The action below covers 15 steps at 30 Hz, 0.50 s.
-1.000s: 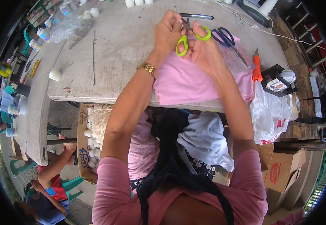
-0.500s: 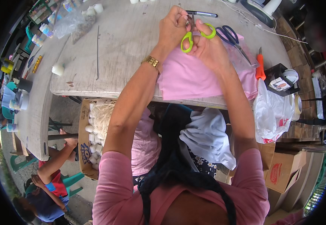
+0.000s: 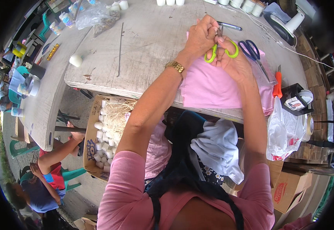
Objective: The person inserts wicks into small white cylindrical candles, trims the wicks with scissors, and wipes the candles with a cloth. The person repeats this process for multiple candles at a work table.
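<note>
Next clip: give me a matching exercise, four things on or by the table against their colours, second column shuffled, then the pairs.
Things:
1. scissors in the hands
2. scissors lying on the cloth
3. cloth
4. utility knife

Colours:
A. pink
B. orange
C. green handles
D. blue handles

Pairs: 1-C, 2-D, 3-A, 4-B

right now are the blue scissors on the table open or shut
Shut. The blue scissors lie flat on the pink cloth, handles side by side, blades together in one line. Neither hand touches them.
</note>
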Motion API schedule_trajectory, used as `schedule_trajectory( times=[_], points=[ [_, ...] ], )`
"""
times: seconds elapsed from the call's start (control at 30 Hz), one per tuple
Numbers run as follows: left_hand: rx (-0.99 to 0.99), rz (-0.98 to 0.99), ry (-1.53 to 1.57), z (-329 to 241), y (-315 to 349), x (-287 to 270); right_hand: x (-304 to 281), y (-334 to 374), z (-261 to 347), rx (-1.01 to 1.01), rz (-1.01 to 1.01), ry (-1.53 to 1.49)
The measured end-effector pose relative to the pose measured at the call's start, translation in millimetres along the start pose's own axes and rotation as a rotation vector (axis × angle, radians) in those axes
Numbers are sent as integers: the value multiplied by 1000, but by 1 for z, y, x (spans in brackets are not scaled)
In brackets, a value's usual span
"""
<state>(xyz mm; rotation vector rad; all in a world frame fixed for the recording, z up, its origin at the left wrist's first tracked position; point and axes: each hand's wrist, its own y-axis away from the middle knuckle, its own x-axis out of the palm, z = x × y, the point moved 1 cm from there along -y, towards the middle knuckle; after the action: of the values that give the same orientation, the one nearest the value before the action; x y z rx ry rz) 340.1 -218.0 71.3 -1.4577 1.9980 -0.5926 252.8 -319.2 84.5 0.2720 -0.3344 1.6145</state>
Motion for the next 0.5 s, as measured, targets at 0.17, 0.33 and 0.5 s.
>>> schedule_trajectory(
  times=[0.17, 0.33, 0.5],
  points=[
    [-43, 64, 60, -3, -3, -10, 13, 12, 12, 110, -46, -28],
    [-75, 49, 125, -10, -3, -11, -4, 4, -1, 80, 121, -180],
    [-15, 9, 207, -9, -5, -6, -3, 5, 1, 61, 60, -352]
  ],
)
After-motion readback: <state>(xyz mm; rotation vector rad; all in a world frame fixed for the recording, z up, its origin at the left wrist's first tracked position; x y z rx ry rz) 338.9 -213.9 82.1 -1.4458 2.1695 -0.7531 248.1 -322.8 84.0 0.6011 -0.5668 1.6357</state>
